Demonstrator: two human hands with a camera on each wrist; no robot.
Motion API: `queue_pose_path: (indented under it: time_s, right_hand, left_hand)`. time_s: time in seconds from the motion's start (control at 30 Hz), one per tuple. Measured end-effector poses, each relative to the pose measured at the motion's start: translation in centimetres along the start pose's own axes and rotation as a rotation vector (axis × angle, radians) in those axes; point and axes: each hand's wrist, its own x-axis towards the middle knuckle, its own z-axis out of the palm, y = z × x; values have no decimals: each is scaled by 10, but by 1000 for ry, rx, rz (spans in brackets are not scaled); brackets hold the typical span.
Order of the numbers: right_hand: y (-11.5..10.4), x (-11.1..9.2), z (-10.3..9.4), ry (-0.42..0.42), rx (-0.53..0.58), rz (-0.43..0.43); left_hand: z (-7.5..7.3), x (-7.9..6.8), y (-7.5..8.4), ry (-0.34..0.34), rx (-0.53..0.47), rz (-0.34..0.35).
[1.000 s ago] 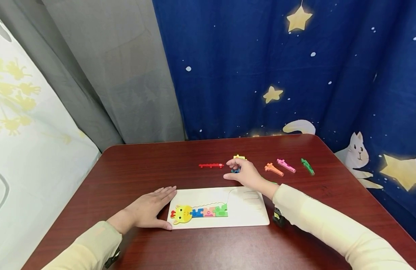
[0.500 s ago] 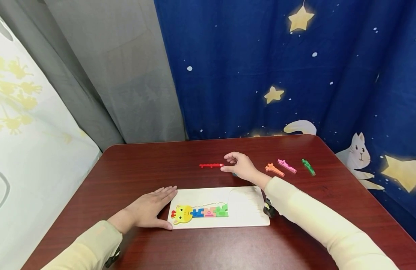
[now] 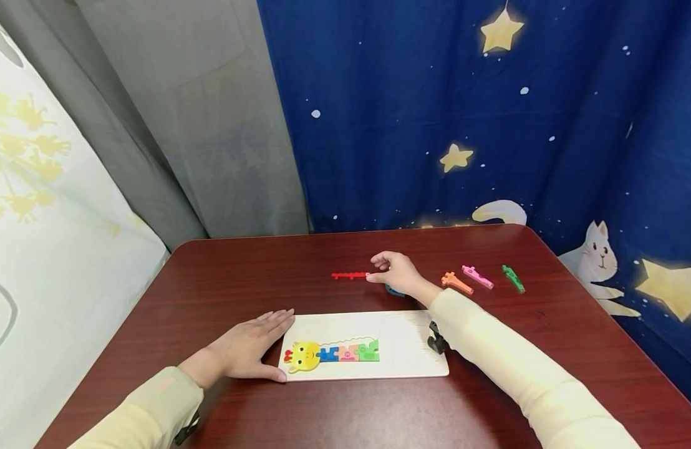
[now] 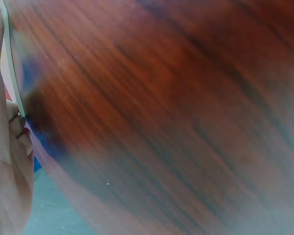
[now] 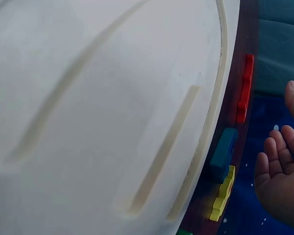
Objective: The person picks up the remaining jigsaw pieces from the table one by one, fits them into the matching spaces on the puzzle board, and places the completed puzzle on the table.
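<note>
Left sleeve [image 3: 149,405]: cream, closest to me on the head feed.
Left hand [image 3: 250,346]: here it lies along the left edge of the puzzle board [image 3: 413,362], thumb at the near corner, fingertips by the far one; grip apart, fingers straight.
Giraffe puzzle: I've got the yellow giraffe head [image 3: 304,357] at the board's left end, then blue neck piece [image 3: 328,354], salmon neck piece [image 3: 348,353] and light green neck piece [image 3: 369,350] in a row.
Right sleeve [image 3: 508,362]: crosses above the board's far right corner.
Right hand [image 3: 398,274]: out beyond the board, above the surface [image 3: 250,268]; grip apart, thumb clear of the loosely bent fingers.
Loose pieces by it: teal piece [image 5: 223,155] on the surface, yellow piece [image 5: 223,193] just beside it, and red piece [image 3: 349,275] to the left, its end partly behind my view of the thumb.
Loose pieces right: orange piece [image 3: 456,282], pink piece [image 3: 477,277], then dark green piece [image 3: 513,279], spaced apart.
Backdrop: grey curtain [image 3: 205,125] left, starry blue curtain [image 3: 390,125] right.
</note>
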Motion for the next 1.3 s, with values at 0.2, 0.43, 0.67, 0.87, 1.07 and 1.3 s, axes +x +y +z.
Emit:
queue_pose_path:
  time_s: [0.2,0.43,0.67,0.87,1.07,1.3]
  right_hand:
    - [1,6,4,-12,-31,12]
    - [4,12,8,-25,-46,34]
    - [6,14,10,-24,-66,42]
    - [8,14,11,-25,-93,64]
    - [7,15,14,-25,-120,50]
    - [6,18,18,-26,-184,58]
  left_hand:
    - [0,1,0,-2,4,2]
    - [-1,1,0,-7,7,1]
    - [1,0,0,32,15,9]
    - [1,1,0,19,16,1]
    - [0,1,1,-11,6,-18]
    - [1,1,1,15,12,-2]
